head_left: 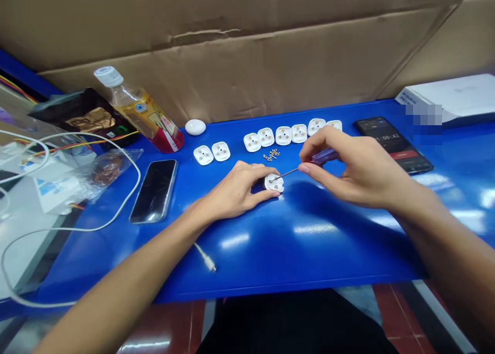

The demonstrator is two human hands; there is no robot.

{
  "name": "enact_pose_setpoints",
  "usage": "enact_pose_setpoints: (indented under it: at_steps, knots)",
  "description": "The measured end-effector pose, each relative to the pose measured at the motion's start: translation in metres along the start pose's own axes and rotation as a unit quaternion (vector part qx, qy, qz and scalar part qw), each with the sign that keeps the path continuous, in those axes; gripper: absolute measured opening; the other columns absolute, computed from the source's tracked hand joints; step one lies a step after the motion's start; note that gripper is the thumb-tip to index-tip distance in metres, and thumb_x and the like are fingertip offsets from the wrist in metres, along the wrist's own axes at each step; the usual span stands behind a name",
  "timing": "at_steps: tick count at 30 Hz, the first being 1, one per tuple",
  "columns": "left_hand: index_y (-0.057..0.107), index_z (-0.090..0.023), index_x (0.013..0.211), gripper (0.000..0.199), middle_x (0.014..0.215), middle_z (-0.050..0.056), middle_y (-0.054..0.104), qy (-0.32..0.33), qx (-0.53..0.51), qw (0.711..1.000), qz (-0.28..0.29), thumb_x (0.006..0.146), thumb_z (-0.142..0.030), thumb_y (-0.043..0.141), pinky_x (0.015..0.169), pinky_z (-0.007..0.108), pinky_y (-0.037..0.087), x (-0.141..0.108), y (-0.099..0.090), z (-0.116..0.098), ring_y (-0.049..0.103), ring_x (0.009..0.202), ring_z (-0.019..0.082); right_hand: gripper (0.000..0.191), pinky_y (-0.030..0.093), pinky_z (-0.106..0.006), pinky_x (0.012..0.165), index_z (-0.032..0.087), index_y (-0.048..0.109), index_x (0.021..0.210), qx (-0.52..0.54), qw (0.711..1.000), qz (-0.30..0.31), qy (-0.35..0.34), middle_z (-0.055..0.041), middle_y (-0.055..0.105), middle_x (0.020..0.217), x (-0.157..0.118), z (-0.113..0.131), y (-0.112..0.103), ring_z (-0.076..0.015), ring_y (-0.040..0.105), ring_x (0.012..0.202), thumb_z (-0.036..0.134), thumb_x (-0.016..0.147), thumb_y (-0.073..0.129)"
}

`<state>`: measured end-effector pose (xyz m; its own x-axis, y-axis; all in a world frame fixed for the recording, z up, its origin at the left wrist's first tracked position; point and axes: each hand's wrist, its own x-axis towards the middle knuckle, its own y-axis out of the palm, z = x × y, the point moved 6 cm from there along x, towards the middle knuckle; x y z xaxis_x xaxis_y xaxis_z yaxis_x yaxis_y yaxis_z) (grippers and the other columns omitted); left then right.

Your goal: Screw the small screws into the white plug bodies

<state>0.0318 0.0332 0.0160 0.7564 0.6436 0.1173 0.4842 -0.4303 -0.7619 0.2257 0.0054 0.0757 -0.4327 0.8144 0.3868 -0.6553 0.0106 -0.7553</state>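
Observation:
Between the thumb and fingers of my left hand [242,191] is a small white plastic plug part [275,185], held on the blue table. My right hand [348,163] grips a screwdriver [325,156] by its purple handle. Its thin shaft slants down to the left, and the tip is at the metal contacts inside the white part. Just behind lies a small pile of brass screws [272,154]. Several white plug covers [283,135] with metal contacts stand in a row beyond it, the last partly hidden by my right hand. Two more white covers [220,151] lie to the left.
A dark phone [153,191] lies left of my hands; another phone [398,142] showing a timer is at right. A bottle [149,114], a white egg-shaped object [195,127] and a white box [456,96] stand at the back. A white cable [116,209] loops along the left.

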Motion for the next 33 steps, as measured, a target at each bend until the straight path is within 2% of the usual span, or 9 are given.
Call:
enact_pose_setpoints:
  at_steps: [3,7,10,15,18,20,24,31,33]
  knots:
    - [0.074,-0.021,0.131,0.034,0.118,0.006,0.08,-0.003,0.003,1.0,-0.004,0.103,-0.041,0.075,0.099,0.039,0.043,-0.001,0.001,-0.002,0.071,0.104,0.025,0.005,0.06,-0.037,0.067,0.026,0.07,0.095,0.011,1.0,0.013,0.011,-0.0004,0.081,0.086,0.0,0.002,0.0,-0.0228,0.078,0.074,0.03,0.097,0.072]
    - [0.073,-0.021,0.132,0.036,0.112,0.008,0.079,-0.014,0.032,0.999,-0.02,0.102,-0.042,0.076,0.098,0.042,0.044,-0.001,0.002,-0.004,0.068,0.105,0.028,0.021,0.051,-0.032,0.048,0.026,0.068,0.079,0.083,0.99,-0.017,0.111,0.0026,0.073,0.063,0.0,-0.005,0.001,-0.0177,0.066,0.05,0.035,0.097,0.076]
    - [0.073,-0.021,0.13,0.036,0.11,0.008,0.078,-0.025,0.049,0.998,-0.023,0.102,-0.043,0.075,0.097,0.043,0.044,-0.001,0.002,-0.002,0.068,0.103,0.029,0.031,0.048,-0.032,0.045,0.026,0.062,0.073,0.086,0.984,-0.028,0.154,0.0039,0.066,0.052,0.001,-0.009,0.004,-0.0162,0.059,0.041,0.039,0.099,0.075]
    - [0.072,-0.02,0.131,0.037,0.119,0.009,0.079,-0.018,0.048,0.998,-0.032,0.103,-0.044,0.071,0.1,0.043,0.047,0.0,-0.002,0.004,0.07,0.108,0.029,0.025,0.057,-0.036,0.059,0.028,0.062,0.084,-0.003,0.994,-0.084,0.072,0.0005,0.074,0.073,0.003,-0.004,-0.003,-0.0204,0.07,0.061,0.044,0.102,0.07]
    - [0.075,-0.02,0.125,0.034,0.118,0.008,0.08,-0.006,0.043,0.998,-0.043,0.1,-0.042,0.073,0.096,0.039,0.05,0.001,-0.006,0.006,0.072,0.104,0.026,0.02,0.06,-0.038,0.069,0.029,0.063,0.09,-0.034,0.988,-0.143,0.057,-0.0015,0.076,0.083,0.0,-0.013,-0.008,-0.0215,0.073,0.069,0.042,0.105,0.065]
    - [0.077,-0.02,0.123,0.033,0.114,0.008,0.079,-0.002,0.043,0.998,-0.052,0.098,-0.043,0.075,0.089,0.037,0.051,0.0,-0.009,0.007,0.072,0.098,0.024,0.013,0.06,-0.039,0.071,0.027,0.064,0.096,-0.061,0.988,-0.138,0.04,-0.0034,0.078,0.088,-0.001,-0.02,-0.004,-0.0232,0.075,0.074,0.038,0.104,0.065]
    - [0.079,-0.02,0.126,0.038,0.116,0.009,0.077,0.004,0.032,0.997,-0.067,0.096,-0.043,0.078,0.08,0.034,0.051,-0.001,-0.011,0.009,0.07,0.093,0.021,0.009,0.055,-0.038,0.068,0.024,0.065,0.1,-0.1,0.991,-0.083,0.028,-0.0052,0.078,0.087,0.001,-0.034,0.009,-0.0252,0.075,0.075,0.033,0.103,0.065]
    - [0.076,-0.02,0.131,0.047,0.124,0.01,0.076,0.015,0.026,0.997,-0.068,0.093,-0.047,0.082,0.09,0.037,0.056,-0.001,-0.012,0.01,0.072,0.103,0.025,0.008,0.056,-0.038,0.069,0.027,0.064,0.102,-0.089,0.993,-0.072,0.035,-0.0045,0.079,0.089,0.002,-0.037,0.011,-0.0259,0.076,0.077,0.034,0.104,0.063]
    - [0.076,-0.021,0.132,0.049,0.123,0.01,0.075,0.006,0.024,0.997,-0.074,0.092,-0.049,0.083,0.089,0.036,0.056,-0.001,-0.013,0.01,0.071,0.1,0.024,0.011,0.056,-0.038,0.069,0.027,0.064,0.103,-0.08,0.994,-0.061,0.035,-0.0043,0.079,0.088,0.002,-0.037,0.013,-0.026,0.076,0.078,0.037,0.105,0.062]
